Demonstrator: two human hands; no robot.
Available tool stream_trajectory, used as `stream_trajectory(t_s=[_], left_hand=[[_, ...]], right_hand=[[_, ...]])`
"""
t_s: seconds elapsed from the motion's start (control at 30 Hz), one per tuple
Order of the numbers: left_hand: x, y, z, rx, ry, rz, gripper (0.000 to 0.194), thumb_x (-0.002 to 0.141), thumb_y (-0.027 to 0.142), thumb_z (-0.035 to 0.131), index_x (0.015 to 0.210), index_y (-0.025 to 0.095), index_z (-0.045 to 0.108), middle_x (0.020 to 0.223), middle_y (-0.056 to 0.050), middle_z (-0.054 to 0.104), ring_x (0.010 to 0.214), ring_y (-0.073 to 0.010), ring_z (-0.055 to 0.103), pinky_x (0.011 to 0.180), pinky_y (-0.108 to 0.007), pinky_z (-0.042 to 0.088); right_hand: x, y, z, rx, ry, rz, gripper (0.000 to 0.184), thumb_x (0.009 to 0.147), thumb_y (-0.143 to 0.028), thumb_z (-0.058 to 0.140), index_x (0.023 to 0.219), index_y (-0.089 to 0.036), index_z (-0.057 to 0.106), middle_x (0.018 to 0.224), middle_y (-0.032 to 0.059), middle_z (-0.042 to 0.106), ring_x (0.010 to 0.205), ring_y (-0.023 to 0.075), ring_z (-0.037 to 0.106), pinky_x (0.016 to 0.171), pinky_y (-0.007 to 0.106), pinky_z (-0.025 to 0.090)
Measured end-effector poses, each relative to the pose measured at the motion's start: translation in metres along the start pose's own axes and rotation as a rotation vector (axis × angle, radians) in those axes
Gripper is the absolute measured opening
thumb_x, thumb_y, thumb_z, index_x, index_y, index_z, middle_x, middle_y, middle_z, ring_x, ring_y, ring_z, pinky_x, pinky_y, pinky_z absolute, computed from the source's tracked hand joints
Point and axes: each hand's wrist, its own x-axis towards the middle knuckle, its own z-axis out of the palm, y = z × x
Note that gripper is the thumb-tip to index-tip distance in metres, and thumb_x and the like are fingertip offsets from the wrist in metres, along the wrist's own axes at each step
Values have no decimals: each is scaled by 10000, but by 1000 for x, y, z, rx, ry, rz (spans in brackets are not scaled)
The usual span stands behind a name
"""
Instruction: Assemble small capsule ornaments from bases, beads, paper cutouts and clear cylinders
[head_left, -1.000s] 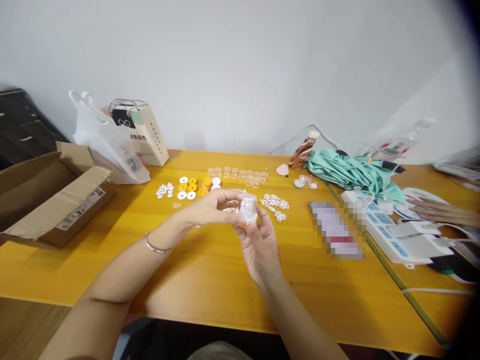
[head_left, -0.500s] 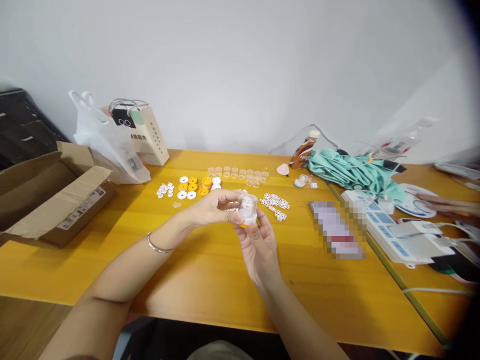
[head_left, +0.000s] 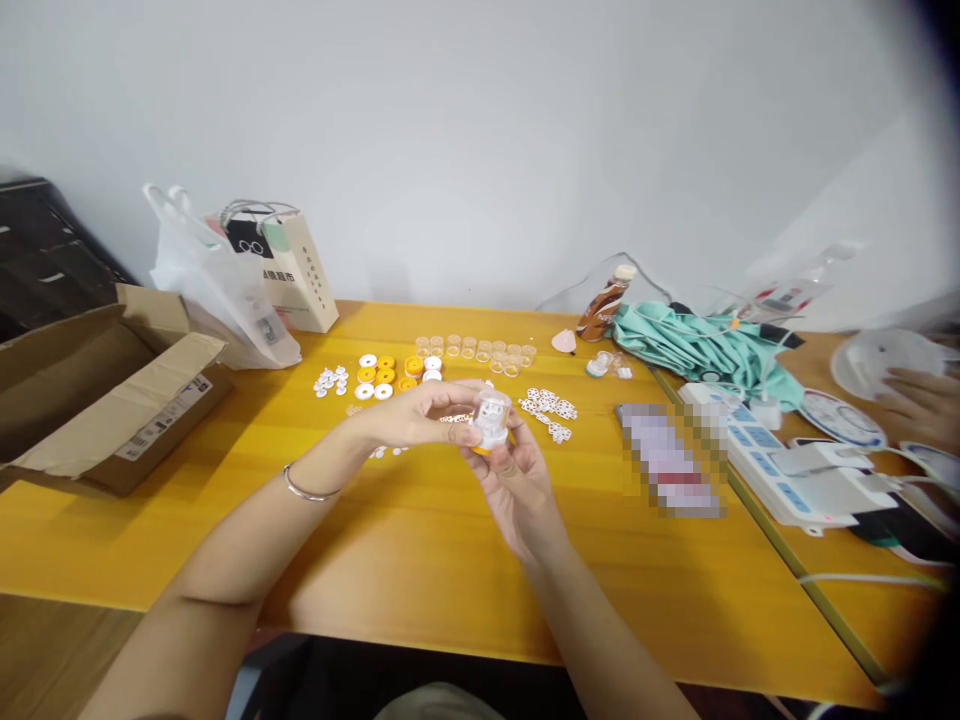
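Between both hands, above the table, is a small clear plastic container point(head_left: 492, 418) with a white and orange base and pale parts inside. My left hand point(head_left: 431, 415) is closed on its left side, thumb at the front. From below and the right, my right hand point(head_left: 517, 480) grips the base. Beyond them lie white and orange round caps point(head_left: 385, 377), a row of clear cups point(head_left: 469, 348), flat white lattice pieces point(head_left: 551, 408) and small white parts point(head_left: 331, 381). Some pieces behind my hands are partly hidden.
An open cardboard box point(head_left: 112, 390), a plastic bag point(head_left: 217, 290) and a paper bag point(head_left: 300, 270) stand left. Right are a blurred phone point(head_left: 675, 465), power strip point(head_left: 765, 460), green umbrella point(head_left: 697, 345) and bottle point(head_left: 604, 305). Another person's hand point(head_left: 922, 395) holds a white round lid-like thing.
The container has shifted very slightly left, still in both hands. At the far right, the other person's hand has come further into view with a white round thing.
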Motion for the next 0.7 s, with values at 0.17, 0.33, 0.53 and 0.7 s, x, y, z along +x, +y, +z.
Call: stream_trajectory(t_s=[0.17, 0.33, 0.53, 0.7], left_hand=[[-6, -10, -11, 170, -4, -83, 598, 816, 282, 575, 1355, 298, 317, 1394, -86, 356, 1244, -239, 396, 968, -390, 420], [-12, -14, -17, 496, 134, -108, 623, 807, 345, 583, 1359, 291, 299, 1399, -79, 349, 1252, -229, 386, 1041, -420, 340], [-15, 5, -13, 601, 165, -75, 489, 848, 339, 527, 1313, 271, 392, 1353, -53, 421, 1245, -192, 391, 1065, -379, 316], [-16, 18, -6, 602, 116, -52, 453, 855, 352, 520, 1289, 268, 420, 1336, -52, 439, 1195, -189, 440, 1001, -341, 390]], right_hand=[[9, -3, -9, -265, -123, 27, 483, 726, -270, 675, 1164, -296, 472, 1224, 22, 564, 1140, 181, 517, 1019, 397, 373], [25, 3, -25, -474, -23, 22, 373, 693, -294, 677, 1024, -241, 515, 1029, 34, 658, 984, 182, 605, 925, 383, 443], [77, -17, -94, -1181, 300, -36, 305, 671, -367, 628, 889, -202, 492, 898, 37, 674, 803, 168, 643, 742, 311, 503], [114, -55, -156, -1445, 562, -57, 339, 637, -283, 641, 923, -160, 507, 937, 102, 637, 870, 237, 603, 780, 366, 452]])
